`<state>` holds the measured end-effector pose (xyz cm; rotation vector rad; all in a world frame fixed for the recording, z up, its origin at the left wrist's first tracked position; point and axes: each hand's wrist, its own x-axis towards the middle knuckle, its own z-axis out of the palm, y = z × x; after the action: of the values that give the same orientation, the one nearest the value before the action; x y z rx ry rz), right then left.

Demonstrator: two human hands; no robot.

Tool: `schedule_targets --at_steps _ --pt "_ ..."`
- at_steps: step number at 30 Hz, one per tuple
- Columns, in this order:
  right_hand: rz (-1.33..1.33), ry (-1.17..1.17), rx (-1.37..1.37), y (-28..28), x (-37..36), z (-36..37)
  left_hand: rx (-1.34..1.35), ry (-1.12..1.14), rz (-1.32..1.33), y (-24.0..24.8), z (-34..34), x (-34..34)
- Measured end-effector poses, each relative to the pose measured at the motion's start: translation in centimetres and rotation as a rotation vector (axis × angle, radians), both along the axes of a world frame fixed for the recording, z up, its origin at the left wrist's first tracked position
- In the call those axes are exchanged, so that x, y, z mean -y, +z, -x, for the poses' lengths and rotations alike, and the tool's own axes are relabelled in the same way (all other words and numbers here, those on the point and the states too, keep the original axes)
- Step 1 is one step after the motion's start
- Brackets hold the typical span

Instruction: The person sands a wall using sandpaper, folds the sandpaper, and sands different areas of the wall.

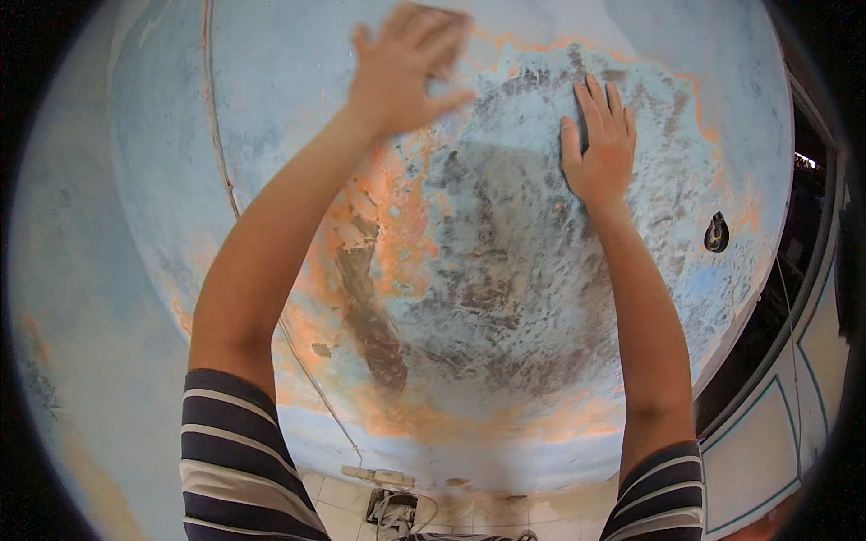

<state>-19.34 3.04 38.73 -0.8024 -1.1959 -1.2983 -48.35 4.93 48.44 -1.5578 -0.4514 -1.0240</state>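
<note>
My left hand [406, 72] is raised high on a curved-looking pale blue wall [289, 99], blurred by motion, thumb stretched out to the side. Under its fingers shows a small brown sheet [449, 56], perhaps sandpaper; the blur hides its detail. To the right, my right hand [603, 149] lies flat against the wall with its fingers pointing up and nothing in it. Between and below the hands, a large patch of the wall is mottled dark grey [505, 234]. Orange worn paint [401, 234] borders that patch, and a bare brown strip [370, 316] runs down beside it.
A thin cable [221, 153] runs down the wall on the left to a pale power strip [379, 475] near the bottom. An open wall box [392, 512] with wires sits below it. Right of the patch is a dark hole [716, 233]. Beyond stands a pale panelled door [758, 451].
</note>
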Motion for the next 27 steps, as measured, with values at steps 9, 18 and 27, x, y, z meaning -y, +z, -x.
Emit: schedule_targets --at_steps 9,18,27 --pt "0.005 0.013 -0.007 -0.3 -0.4 0.0 0.075 0.113 -0.154 2.1 0.4 -0.8" --pt "0.053 0.001 0.057 -0.7 0.1 -1.6 0.164 0.074 -0.154 1.8 -0.6 0.9" --pt "0.155 -0.102 0.247 3.0 2.1 -6.7 -0.256 0.075 0.034 -0.8 -3.4 1.6"
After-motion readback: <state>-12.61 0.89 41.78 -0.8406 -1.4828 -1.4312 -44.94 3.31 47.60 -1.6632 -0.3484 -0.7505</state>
